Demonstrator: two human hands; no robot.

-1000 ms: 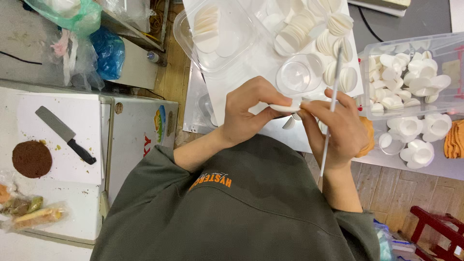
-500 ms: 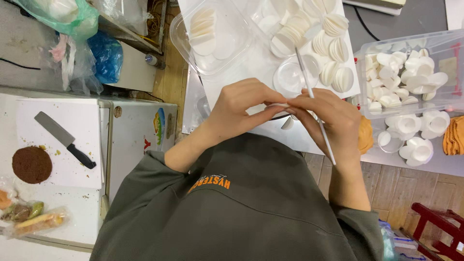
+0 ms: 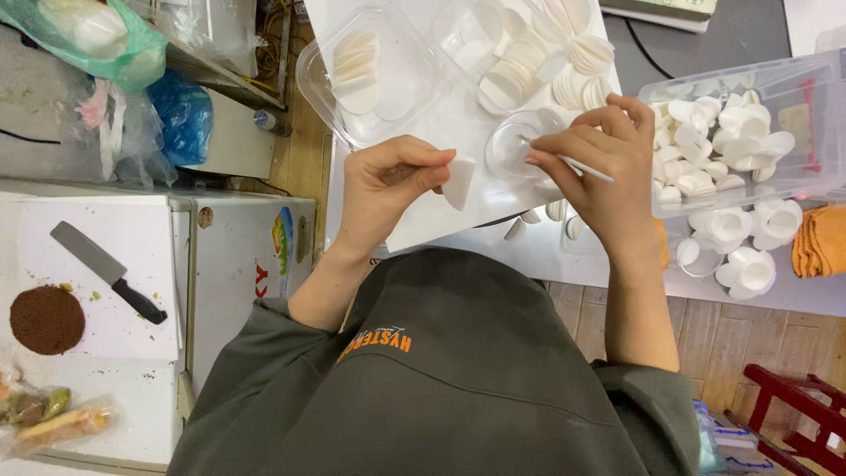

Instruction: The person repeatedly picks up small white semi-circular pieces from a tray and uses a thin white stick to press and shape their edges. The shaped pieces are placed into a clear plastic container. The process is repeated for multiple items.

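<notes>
Wooden floor shows between a white chest on the far left and a white worktable (image 3: 423, 225) on the right. On the chest lie a black-handled knife (image 3: 106, 270) and a round brown disc (image 3: 46, 319), with a blue bag (image 3: 183, 115) just beyond them. Further right, a clear tray (image 3: 374, 75) on the table holds a short stack of white rounds. The left hand (image 3: 388, 189) hovers over the table edge – thumb and fingertips pinching a small white folded piece (image 3: 459, 182), the other fingers curled in. Just beside it sits a small clear dish (image 3: 520, 145). The right hand (image 3: 599, 159) pinches a thin white stick (image 3: 568, 162) between thumb and forefinger, its tip over the dish. At the far right, a clear box (image 3: 793, 181) holds white shaped pieces – orange cloth (image 3: 820, 242) lies beside it.
</notes>
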